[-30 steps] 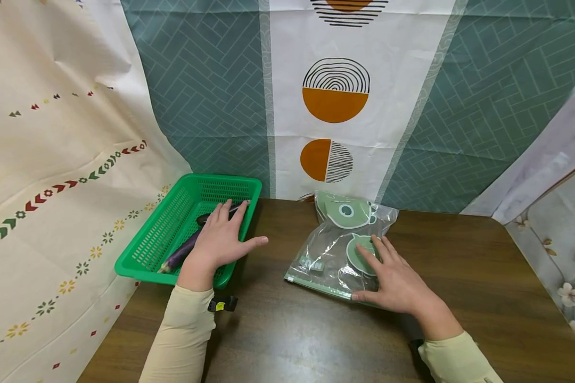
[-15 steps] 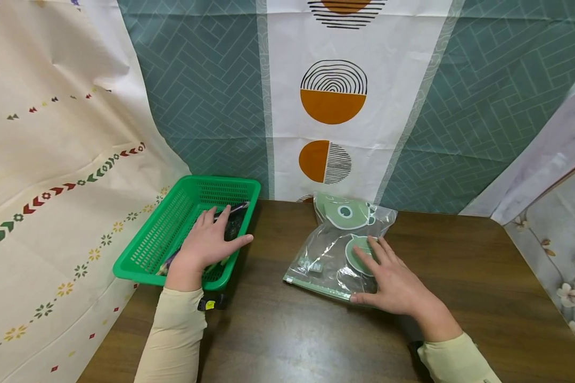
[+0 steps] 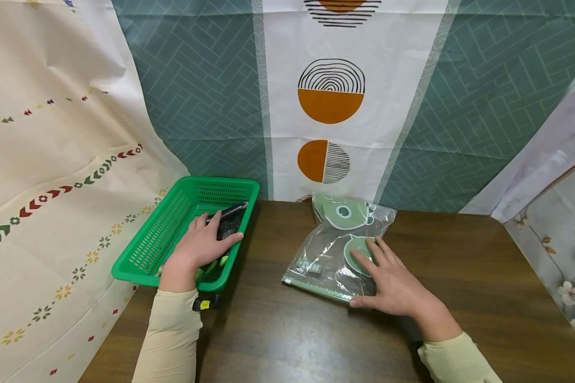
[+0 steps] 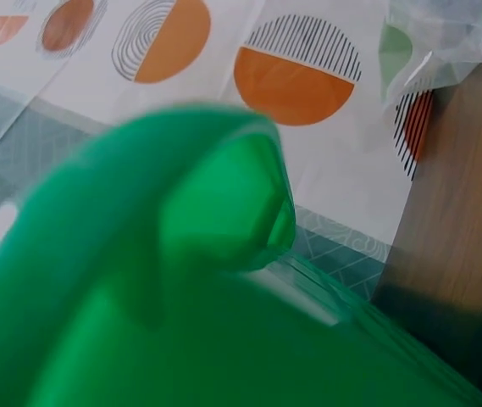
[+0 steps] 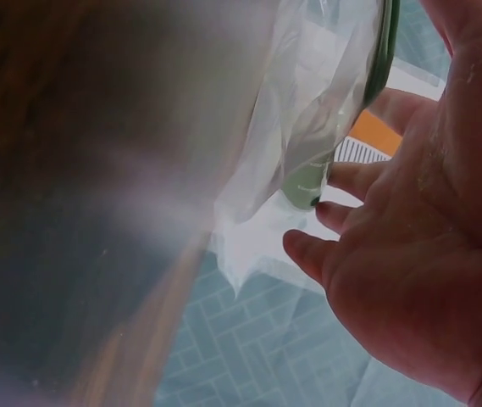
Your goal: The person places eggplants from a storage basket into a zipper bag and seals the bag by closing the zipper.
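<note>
My left hand reaches down into a green plastic basket, fingers extended over its contents and thumb pointing to the right rim. Beside the fingers lie a dark purple eggplant and something in shiny black wrapping. Green pieces with pale tips show below the thumb; the palm hides the rest. On the right, my right hand rests spread on a clear zip bag with green animal prints. Its thumb touches the green zip edge. The basket blocks the left wrist view of the fingers.
A brown wooden table carries the basket and the bag. Patterned cloth hangs behind, a cream cloth runs along the left, and a floral panel borders the right.
My left hand has moved left and lower into the basket, uncovering the black wrapping and green pieces while covering the purple eggplant at front left. The right hand stays on the bag.
</note>
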Demonstrator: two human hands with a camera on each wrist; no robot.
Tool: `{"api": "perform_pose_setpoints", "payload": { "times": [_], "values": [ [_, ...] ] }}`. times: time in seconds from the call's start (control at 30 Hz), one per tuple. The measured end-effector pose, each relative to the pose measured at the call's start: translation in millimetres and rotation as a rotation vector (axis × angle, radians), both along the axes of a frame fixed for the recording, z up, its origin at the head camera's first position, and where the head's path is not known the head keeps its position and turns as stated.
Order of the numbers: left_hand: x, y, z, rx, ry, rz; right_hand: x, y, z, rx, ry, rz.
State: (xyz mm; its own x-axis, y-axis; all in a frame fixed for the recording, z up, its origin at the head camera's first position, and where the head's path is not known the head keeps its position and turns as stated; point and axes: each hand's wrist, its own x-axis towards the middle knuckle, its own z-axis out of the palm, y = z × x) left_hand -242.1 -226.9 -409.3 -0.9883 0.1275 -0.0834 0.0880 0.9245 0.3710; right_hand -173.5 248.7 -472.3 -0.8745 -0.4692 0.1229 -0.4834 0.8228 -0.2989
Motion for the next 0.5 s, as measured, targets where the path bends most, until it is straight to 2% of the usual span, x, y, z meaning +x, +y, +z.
{"api": "perform_pose_setpoints", "payload": {
  "times": [0.5],
  "values": [
    [-1.0,-6.2,0.1,0.022,-0.053,-0.004,-2.4,2.3,-4.7,-0.011,-0.082,0.005]
  ]
}}
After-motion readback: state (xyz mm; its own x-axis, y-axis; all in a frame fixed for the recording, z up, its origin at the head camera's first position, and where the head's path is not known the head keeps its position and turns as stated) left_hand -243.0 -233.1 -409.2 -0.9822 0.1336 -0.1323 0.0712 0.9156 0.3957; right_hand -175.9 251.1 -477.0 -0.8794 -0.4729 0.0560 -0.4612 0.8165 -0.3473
